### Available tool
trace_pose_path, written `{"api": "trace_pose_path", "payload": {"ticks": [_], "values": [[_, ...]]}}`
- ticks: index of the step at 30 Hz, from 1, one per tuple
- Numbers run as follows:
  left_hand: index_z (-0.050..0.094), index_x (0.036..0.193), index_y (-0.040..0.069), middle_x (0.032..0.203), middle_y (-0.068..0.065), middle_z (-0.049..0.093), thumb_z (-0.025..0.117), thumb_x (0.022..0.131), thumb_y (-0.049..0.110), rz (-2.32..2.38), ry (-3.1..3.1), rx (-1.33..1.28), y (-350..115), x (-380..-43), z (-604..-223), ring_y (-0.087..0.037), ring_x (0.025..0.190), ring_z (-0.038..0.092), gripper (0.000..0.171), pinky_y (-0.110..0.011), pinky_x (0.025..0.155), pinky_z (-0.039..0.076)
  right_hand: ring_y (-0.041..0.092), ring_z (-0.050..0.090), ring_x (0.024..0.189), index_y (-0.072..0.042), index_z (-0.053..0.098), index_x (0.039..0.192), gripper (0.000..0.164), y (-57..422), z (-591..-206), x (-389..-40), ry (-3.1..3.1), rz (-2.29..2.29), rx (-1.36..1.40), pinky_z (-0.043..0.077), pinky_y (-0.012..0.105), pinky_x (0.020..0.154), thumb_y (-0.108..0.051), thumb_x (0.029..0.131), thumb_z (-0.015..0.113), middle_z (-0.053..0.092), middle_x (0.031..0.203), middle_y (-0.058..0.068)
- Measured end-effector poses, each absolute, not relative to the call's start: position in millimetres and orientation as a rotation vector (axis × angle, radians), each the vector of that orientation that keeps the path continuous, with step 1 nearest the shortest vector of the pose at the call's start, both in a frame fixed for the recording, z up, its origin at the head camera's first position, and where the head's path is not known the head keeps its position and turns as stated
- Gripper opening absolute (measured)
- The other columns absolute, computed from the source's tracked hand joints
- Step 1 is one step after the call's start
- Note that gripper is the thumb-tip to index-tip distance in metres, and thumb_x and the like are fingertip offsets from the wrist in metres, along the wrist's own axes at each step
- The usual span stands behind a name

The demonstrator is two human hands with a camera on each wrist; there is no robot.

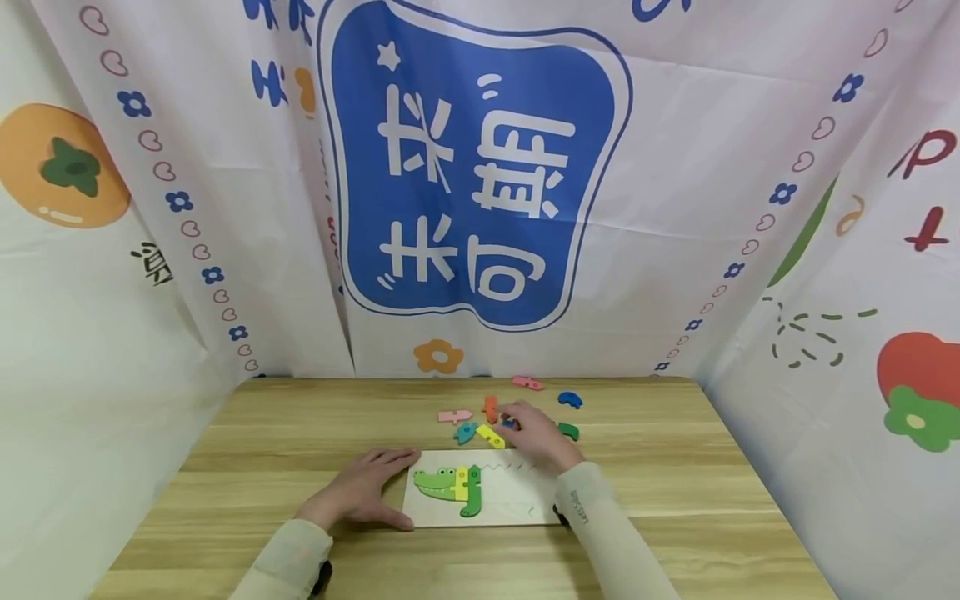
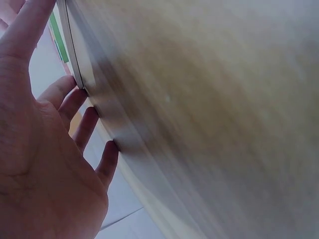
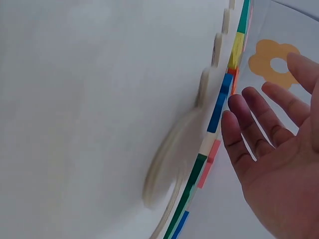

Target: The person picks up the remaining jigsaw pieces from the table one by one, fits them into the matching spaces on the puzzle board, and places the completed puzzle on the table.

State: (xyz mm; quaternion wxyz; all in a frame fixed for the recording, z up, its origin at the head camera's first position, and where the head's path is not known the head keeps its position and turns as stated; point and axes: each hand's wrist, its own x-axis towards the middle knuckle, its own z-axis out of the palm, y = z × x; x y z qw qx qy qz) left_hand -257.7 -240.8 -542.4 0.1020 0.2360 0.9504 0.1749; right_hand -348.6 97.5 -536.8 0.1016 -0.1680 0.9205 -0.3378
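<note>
A pale wooden puzzle board (image 1: 517, 500) lies on the table with a green crocodile head piece (image 1: 435, 485), a yellow piece (image 1: 461, 479) and a green leg piece (image 1: 472, 493) fitted at its left side. My left hand (image 1: 363, 489) rests at the board's left edge, thumb and fingers spread; in the left wrist view its fingertips meet the edge and tabletop. Beyond the board, my right hand (image 1: 538, 437) reaches over a dark blue piece (image 1: 511, 423), partly hidden by the fingers. The right wrist view shows those fingers loosely bent beside the blue piece.
Loose around the right hand lie an orange piece (image 1: 491, 407), a yellow piece (image 1: 491, 436), a teal piece (image 1: 465, 432), pink pieces (image 1: 453, 416), a blue arched piece (image 1: 570, 399) and a green piece (image 1: 570, 431). A printed curtain (image 1: 675, 208) hangs behind the table (image 1: 300, 417).
</note>
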Motion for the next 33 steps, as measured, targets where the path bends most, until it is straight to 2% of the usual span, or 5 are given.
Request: {"api": "trace_pose_path", "payload": {"ticks": [5, 14, 21, 33], "values": [[0.039, 0.161, 0.019, 0.165, -0.007, 0.040, 0.080, 0.072, 0.074, 0.514, 2.802, 0.689, -241, -258, -541, -0.041, 0.148, 0.037, 0.113, -0.070, 0.116, 0.031, 0.018, 0.057, 0.102, -0.018, 0.063, 0.143, 0.044, 90, -542, -348, 2.692, -1.041, -0.508, 0.053, 0.039, 0.089, -0.037, 0.104, 0.064, 0.060, 0.130, 0.000], [0.038, 0.162, 0.021, 0.165, -0.006, 0.040, 0.079, 0.072, 0.075, 0.510, 2.806, 0.679, -241, -259, -544, -0.039, 0.148, 0.037, 0.113, -0.067, 0.117, 0.032, 0.019, 0.057, 0.100, -0.015, 0.064, 0.142, 0.049, 82, -545, -349, 2.718, -1.000, -0.507, 0.053, 0.043, 0.094, -0.023, 0.095, 0.077, 0.061, 0.115, 0.000], [0.040, 0.161, 0.020, 0.165, -0.006, 0.041, 0.080, 0.072, 0.074, 0.526, 2.810, 0.694, -241, -258, -545, -0.040, 0.148, 0.038, 0.112, -0.069, 0.116, 0.032, 0.022, 0.060, 0.115, -0.013, 0.068, 0.137, 0.046, 77, -543, -347, 2.772, -0.884, -0.508, 0.053, 0.046, 0.104, -0.017, 0.092, 0.079, 0.063, 0.126, 0.004], [0.039, 0.162, 0.019, 0.165, -0.007, 0.040, 0.079, 0.073, 0.075, 0.509, 2.809, 0.692, -240, -257, -543, -0.040, 0.147, 0.038, 0.112, -0.069, 0.115, 0.033, 0.021, 0.061, 0.101, -0.009, 0.075, 0.122, 0.032, 73, -542, -348, 2.808, -0.868, -0.444, 0.056, 0.044, 0.096, -0.015, 0.090, 0.081, 0.063, 0.113, 0.004]]}}
